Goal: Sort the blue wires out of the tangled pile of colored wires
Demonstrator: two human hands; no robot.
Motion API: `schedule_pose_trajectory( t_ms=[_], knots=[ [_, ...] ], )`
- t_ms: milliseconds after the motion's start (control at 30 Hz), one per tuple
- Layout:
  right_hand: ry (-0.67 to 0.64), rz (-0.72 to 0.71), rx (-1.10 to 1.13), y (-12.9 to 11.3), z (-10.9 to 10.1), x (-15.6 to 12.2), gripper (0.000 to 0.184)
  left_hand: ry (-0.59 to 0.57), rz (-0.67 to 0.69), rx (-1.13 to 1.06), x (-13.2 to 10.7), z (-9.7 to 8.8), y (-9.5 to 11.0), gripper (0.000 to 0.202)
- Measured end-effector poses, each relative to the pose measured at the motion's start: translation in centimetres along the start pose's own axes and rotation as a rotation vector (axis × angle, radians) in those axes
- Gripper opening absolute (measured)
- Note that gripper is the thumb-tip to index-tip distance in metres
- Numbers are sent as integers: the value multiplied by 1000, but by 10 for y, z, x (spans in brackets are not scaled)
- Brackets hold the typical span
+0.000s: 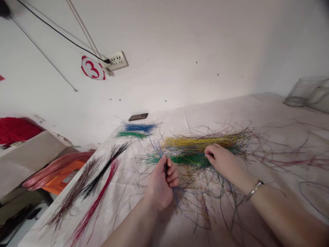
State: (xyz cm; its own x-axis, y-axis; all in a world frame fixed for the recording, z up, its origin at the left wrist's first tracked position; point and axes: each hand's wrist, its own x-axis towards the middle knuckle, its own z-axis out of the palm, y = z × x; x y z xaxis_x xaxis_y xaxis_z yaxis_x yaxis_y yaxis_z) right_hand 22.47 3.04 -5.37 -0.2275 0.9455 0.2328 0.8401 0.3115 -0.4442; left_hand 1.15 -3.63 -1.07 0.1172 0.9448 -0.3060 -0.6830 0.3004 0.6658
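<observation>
My left hand (163,181) is closed around a small bunch of thin blue wires (158,148), whose ends stick out above and below the fist. Over the mixed pile of wires, my right hand (219,159) has its thumb and fingertips pinched together. What sits in that pinch is too small to make out. Yellow wires (197,142) lie along the top of the pile, with green wires (185,160) along its near side. Loose, curly strands spread over the cloth around both hands.
Sorted bundles of blue (140,127), green (132,134), black (106,168), red (96,202) and brown wires (74,192) lie on the left. A phone (138,117) rests by the wall. A clear glass container (308,92) stands far right. Pink wire (56,168) hangs over an orange stool (64,178).
</observation>
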Motion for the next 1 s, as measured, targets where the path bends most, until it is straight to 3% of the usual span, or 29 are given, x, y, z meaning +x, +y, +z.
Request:
schedule_pose_trajectory(
  t_ms=[133,267,500,733,1000],
  knots=[
    [10,8,31,-2,1,0,13,2,-7,-4,1,-1,-1,29],
    [-62,-34,-34,-5,3,0,19,-8,-13,-5,2,-2,-1,28],
    [-51,-56,-35,-7,1,0,10,-3,-15,-2,1,-1,-1,28],
    [61,-108,204,-8,0,1,11,-18,-27,-14,2,-3,-2,29],
    [277,-221,458,-27,-11,-10,11,-42,-52,1,1,-2,-2,29]
  ],
)
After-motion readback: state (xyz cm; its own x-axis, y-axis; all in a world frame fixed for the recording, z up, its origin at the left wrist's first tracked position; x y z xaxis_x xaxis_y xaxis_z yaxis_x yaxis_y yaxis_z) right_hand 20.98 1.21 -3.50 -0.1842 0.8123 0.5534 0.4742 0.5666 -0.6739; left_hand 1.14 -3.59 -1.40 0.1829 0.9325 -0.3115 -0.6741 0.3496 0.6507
